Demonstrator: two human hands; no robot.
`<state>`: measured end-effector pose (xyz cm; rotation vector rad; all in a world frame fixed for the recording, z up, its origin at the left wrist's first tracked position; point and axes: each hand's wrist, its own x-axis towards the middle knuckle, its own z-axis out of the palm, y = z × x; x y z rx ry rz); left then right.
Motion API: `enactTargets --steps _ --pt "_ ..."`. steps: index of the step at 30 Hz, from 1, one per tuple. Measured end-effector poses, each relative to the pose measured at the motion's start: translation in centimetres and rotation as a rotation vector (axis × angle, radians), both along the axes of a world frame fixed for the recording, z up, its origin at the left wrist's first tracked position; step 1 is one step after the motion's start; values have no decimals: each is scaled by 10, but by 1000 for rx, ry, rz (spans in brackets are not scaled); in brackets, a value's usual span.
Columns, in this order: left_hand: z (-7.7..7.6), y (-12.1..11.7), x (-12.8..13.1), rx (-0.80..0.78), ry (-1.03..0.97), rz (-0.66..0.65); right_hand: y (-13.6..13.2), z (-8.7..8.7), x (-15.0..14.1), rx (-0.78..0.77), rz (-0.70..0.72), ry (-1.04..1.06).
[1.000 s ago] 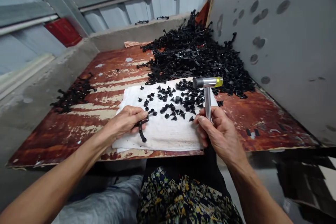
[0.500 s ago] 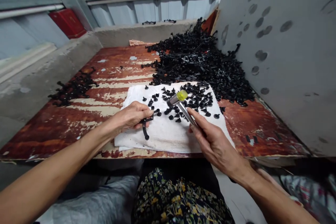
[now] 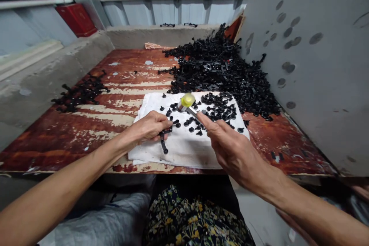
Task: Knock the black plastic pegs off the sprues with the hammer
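My left hand (image 3: 152,126) pinches a black plastic bracket-like part (image 3: 164,144) over the white cloth, its curved arm hanging down below the fingers. Wrapped round the handle of a small mallet (image 3: 192,112) is my right hand (image 3: 227,138). The mallet's head has a translucent yellow face and is held above the cloth, to the right of and beyond my left hand. Small black round-headed pieces (image 3: 219,107) lie scattered on the white cloth (image 3: 190,153) under and around the mallet. My left fingers hide part of the bracket.
A large heap of black parts (image 3: 219,65) covers the back right of the worn red-brown table (image 3: 127,84). A smaller pile (image 3: 82,92) lies at the left. A grey spotted panel (image 3: 302,65) rises at the right, and a concrete ledge (image 3: 138,36) runs along the back.
The mallet has swung left and slightly up, its yellow face turning more toward me. My left hand keeps its pinch on the bracket part; the whole view has shifted slightly.
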<state>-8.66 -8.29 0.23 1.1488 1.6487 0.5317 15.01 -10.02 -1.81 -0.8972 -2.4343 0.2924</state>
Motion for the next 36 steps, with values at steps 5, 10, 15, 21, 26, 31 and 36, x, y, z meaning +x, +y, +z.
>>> enactTargets --steps 5,10,15,21,26,31,36 --pt "2 -2 4 -7 0 28 0 2 -4 13 12 -111" --pt "0 -4 4 -6 5 19 4 2 -4 2 -18 -5" --pt "-6 -4 0 10 -1 -2 6 -3 -5 -31 28 -145" --pt "-8 -3 0 18 43 -34 2 -7 -4 -53 18 -141" --pt "-3 -3 2 12 74 -44 8 -5 -4 -89 9 -165" --pt "1 -12 5 95 22 -272 17 4 -7 -343 -53 162" --pt "5 -23 20 167 -52 -622 21 8 -20 -574 -11 295"
